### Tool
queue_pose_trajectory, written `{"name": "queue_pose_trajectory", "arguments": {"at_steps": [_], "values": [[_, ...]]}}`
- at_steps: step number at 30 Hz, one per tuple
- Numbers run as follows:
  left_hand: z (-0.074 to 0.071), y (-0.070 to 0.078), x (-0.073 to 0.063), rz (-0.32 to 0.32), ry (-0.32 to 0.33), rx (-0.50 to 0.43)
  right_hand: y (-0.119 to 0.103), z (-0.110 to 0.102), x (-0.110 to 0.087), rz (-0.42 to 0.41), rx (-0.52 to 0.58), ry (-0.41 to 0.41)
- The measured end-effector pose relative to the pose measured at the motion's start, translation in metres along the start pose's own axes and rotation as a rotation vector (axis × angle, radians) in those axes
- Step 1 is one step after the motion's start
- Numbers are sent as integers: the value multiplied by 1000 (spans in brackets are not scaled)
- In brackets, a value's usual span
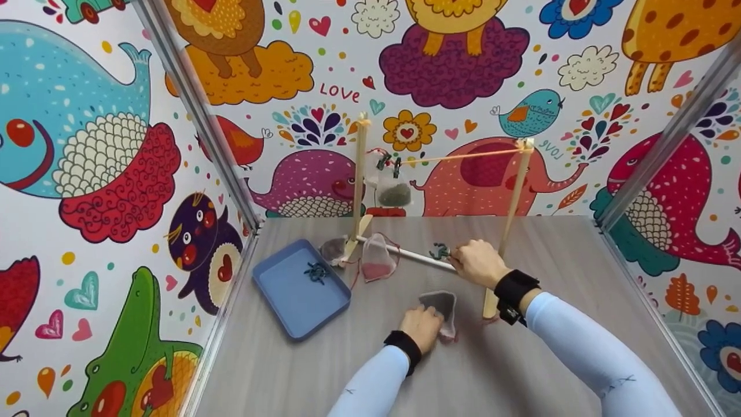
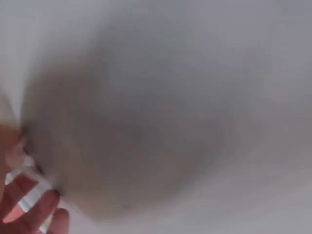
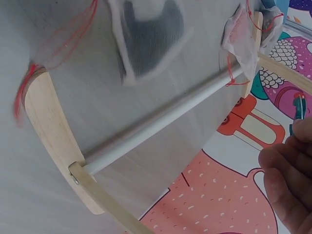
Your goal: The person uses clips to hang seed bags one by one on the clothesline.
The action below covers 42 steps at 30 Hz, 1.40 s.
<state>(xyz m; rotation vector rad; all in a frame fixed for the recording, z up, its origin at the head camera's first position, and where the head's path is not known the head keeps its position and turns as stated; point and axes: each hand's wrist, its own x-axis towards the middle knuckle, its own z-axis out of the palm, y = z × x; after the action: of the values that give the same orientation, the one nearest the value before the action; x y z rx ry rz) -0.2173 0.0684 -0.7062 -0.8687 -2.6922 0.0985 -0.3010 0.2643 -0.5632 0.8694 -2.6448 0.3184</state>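
My left hand [image 1: 421,329] is low over the table, fingers pinching the edge of a white mesh drawstring bag [image 1: 438,301] with dark filling. In the left wrist view, fingertips [image 2: 41,209] show at the bag's pale edge; the rest is blurred. Above the white rod [image 1: 425,256] of a wooden stand, my right hand [image 1: 479,262] holds a small dark green clip [image 3: 299,105] between thumb and fingers. An orange cord [image 1: 463,155] runs between the stand's posts. From it, near the left post, hangs a bag with grey-green filling [image 1: 395,194] beneath dark clips [image 1: 397,168].
A blue tray [image 1: 301,336] on the left holds dark green clips [image 1: 316,272]. By the stand's left foot lie a pink-filled mesh bag [image 1: 377,263] with red strings and a greyish bag [image 1: 334,249]. The right post [image 1: 515,200] rises beside my right hand. Patterned walls enclose the table.
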Motion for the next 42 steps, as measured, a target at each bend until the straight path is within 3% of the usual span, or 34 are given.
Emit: {"name": "queue_pose_trajectory", "arguments": {"at_steps": [4, 7, 10, 18, 24, 27, 30, 36, 39, 42], "values": [[-13, -16, 7, -50, -57, -174, -2, -9, 7, 2, 11, -2], [-32, -36, 25, -142, -83, -352, -3, -21, 16, 31, 23, 3], [-56, -59, 47, -206, -80, -456, -3, -34, 29, 59, 19, 10], [-135, -120, 92, -276, -57, -539, -6, -76, 69, 21, -140, 64], [-183, -151, 116, -347, 61, -556, -23, -123, 109, -53, -330, 79], [-198, -162, 126, -377, 132, -561, -29, -148, 132, -55, -384, 56], [-208, -170, 134, -441, 201, -550, -32, -169, 153, -12, -381, -39], [-224, -182, 145, -564, 230, -556, -25, -191, 177, 95, -263, -258], [-227, -184, 149, -568, 227, -569, -21, -189, 181, 82, -179, -271], [-228, -183, 152, -561, 219, -571, -18, -181, 183, 12, -112, -239]]}}
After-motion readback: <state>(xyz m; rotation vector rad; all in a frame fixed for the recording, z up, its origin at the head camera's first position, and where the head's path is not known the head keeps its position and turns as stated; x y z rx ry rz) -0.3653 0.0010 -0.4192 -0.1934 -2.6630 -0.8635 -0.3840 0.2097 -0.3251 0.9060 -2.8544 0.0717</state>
